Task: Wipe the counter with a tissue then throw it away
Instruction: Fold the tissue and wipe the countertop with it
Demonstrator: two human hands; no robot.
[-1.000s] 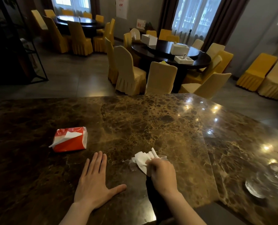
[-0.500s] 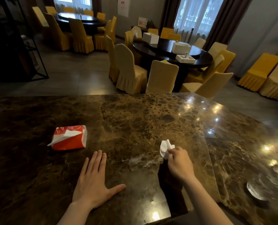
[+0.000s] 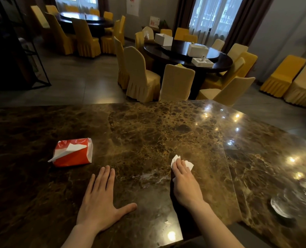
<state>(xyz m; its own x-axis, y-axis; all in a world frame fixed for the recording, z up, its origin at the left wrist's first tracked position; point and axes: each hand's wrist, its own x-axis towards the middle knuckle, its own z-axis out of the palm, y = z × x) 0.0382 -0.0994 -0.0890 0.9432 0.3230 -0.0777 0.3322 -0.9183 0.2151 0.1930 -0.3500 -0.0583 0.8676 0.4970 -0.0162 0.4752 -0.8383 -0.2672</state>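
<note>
A white tissue [image 3: 175,158] lies crumpled on the brown marble counter [image 3: 148,126], pressed flat under the fingers of my right hand [image 3: 184,183]. Only its corners show past the fingertips. A pale wet smear [image 3: 152,177] sits on the counter just left of that hand. My left hand [image 3: 100,199] rests palm down on the counter, fingers spread, holding nothing. A red tissue pack [image 3: 73,152] with a white sheet sticking out lies to the left, beyond my left hand.
A glass ashtray [image 3: 282,206] sits on the counter at the far right. A small white scrap [image 3: 167,222] lies near the counter's front edge. Beyond the counter stand yellow-covered chairs [image 3: 175,83] and a dark round table [image 3: 188,52] with white boxes.
My right hand swept the tissue from the centre to the right, then settled flat on it with fingers pressing down. My left hand stayed put.
</note>
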